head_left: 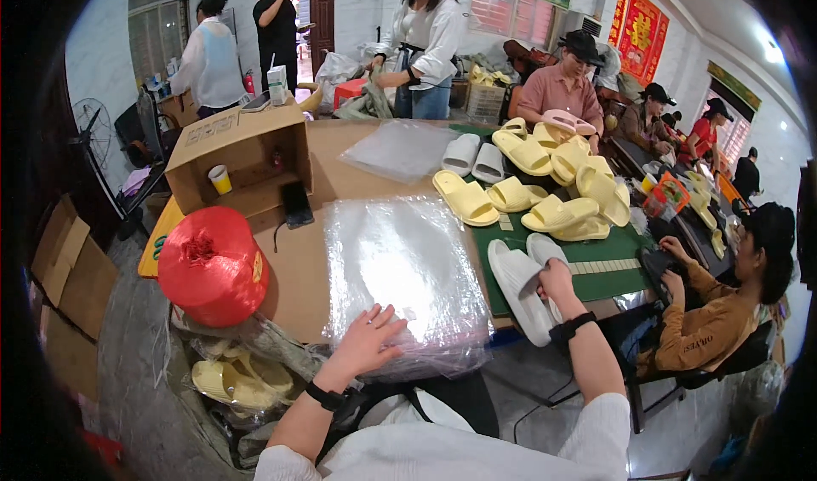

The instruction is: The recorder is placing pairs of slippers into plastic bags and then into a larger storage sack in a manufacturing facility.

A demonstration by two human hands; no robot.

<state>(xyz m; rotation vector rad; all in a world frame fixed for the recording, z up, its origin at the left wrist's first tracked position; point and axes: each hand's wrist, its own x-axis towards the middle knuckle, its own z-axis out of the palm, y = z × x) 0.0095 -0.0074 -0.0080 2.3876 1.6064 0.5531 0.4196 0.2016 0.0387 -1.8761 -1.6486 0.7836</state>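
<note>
**Slippers, a white pair, under my right hand at the table edge**

Slippers first: from where I watch, my right hand (557,281) is closed over the heel end of a white pair (523,285), fingers curled down on the nearer edge of the two. I count two white slippers here, lying side by side and touching, toes pointing toward the lower edge of the table. They are thick-soled, smooth and pale grey-white, sitting half on a green mat (608,247) and half over the brown tabletop (294,268). A black band is on that wrist.

My left hand (368,338) lies flat with fingers spread on a stack of clear plastic bags (400,268); it grips nothing, it only presses the near edge of the stack. The bags are glossy and crinkled, just left of the white pair.

Farther out I count a second white pair (475,157) near the middle of the table, and a heap of yellow slippers (545,183), roughly eight or nine, though the overlap keeps me from an exact count. One pink slipper (568,122) tops the heap. A second sheet of clear plastic (398,147) lies beyond the stack.

To the left stand one red spool of twine (213,264) and one open cardboard box (242,153) with a paper cup (219,179) inside. A bag of yellow slippers (234,379) sits below the table edge. Several other people are around the table.
</note>
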